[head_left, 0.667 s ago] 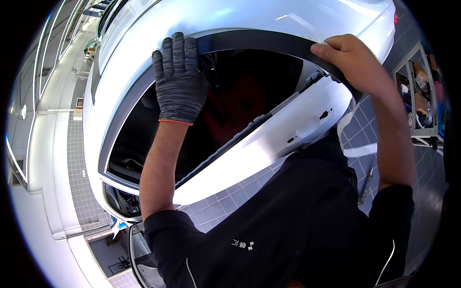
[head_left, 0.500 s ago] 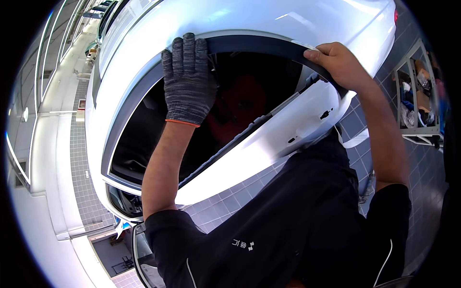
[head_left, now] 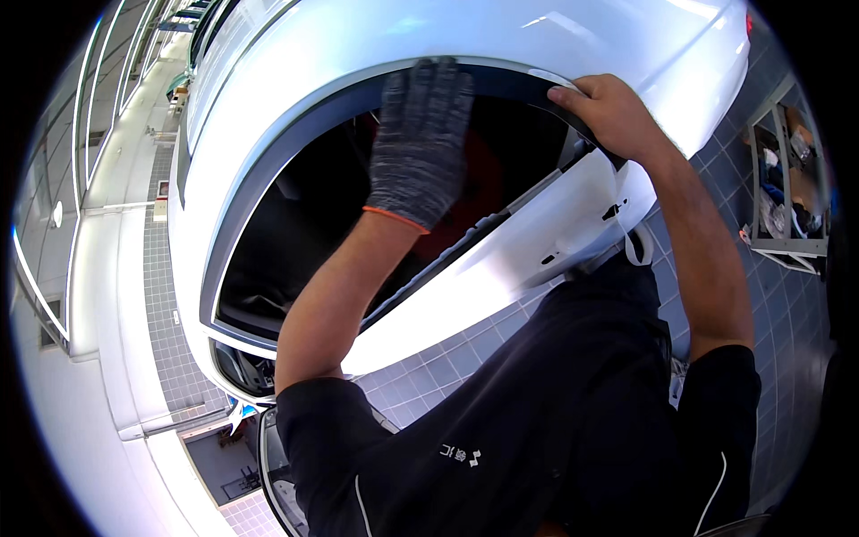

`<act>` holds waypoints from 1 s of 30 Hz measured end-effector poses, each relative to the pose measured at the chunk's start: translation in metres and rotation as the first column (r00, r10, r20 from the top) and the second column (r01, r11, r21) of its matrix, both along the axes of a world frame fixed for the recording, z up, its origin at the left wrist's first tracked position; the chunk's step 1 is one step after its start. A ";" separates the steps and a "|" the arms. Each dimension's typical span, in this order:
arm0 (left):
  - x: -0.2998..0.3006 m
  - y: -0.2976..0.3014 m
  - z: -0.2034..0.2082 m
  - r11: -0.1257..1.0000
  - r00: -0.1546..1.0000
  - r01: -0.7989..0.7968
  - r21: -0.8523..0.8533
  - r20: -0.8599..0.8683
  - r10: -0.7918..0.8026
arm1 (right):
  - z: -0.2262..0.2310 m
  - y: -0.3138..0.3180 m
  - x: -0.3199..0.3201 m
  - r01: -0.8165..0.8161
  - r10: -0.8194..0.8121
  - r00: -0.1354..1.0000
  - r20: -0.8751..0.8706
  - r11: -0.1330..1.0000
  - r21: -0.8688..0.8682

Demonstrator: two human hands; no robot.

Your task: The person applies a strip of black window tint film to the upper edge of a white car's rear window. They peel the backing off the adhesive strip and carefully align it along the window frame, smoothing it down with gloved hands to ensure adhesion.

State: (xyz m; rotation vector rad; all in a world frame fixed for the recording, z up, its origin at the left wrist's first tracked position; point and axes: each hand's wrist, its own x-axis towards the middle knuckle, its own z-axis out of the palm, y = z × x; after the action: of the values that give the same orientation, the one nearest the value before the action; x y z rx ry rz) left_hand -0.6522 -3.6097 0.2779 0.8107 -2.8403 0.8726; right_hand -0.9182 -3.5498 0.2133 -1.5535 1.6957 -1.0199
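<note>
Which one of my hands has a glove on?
Your left hand: it wears an orange-edged gray knit glove, while your right hand, holding the black strip, is bare.

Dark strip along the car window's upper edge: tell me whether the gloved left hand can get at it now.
Probably yes: the left hand appears to lie with its fingers across the dark strip, nothing visibly between.

Both hands touch a dark curved strip on a white car.
</note>
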 end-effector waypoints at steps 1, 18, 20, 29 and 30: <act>-0.006 0.001 -0.005 1.000 1.000 0.013 -0.023 0.028 -0.013 | 0.002 -0.001 0.001 -0.001 0.001 1.000 -0.006 1.000 -0.001; 0.077 -0.002 0.036 0.977 0.965 -0.205 -0.063 -0.177 0.191 | -0.010 0.001 0.006 0.040 -0.038 0.999 0.017 0.984 -0.172; 0.093 0.003 0.038 0.952 0.922 -0.292 -0.097 -0.293 0.253 | -0.015 0.001 0.006 0.037 -0.032 0.999 0.031 0.985 -0.166; -0.019 0.079 -0.059 0.397 0.345 0.459 0.795 -0.571 0.744 | -0.012 0.004 -0.012 -0.007 0.004 0.998 -0.056 0.999 -0.047; -0.039 0.079 -0.070 0.332 0.317 0.564 0.756 -0.570 0.758 | -0.007 0.006 -0.012 -0.022 0.020 0.998 -0.053 0.999 -0.034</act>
State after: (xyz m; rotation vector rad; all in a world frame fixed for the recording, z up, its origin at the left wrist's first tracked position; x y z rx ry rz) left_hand -0.6910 -3.5311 0.2075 1.0509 -1.6695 -1.3127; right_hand -0.9302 -3.5443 0.2059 -1.6302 1.7015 -1.0113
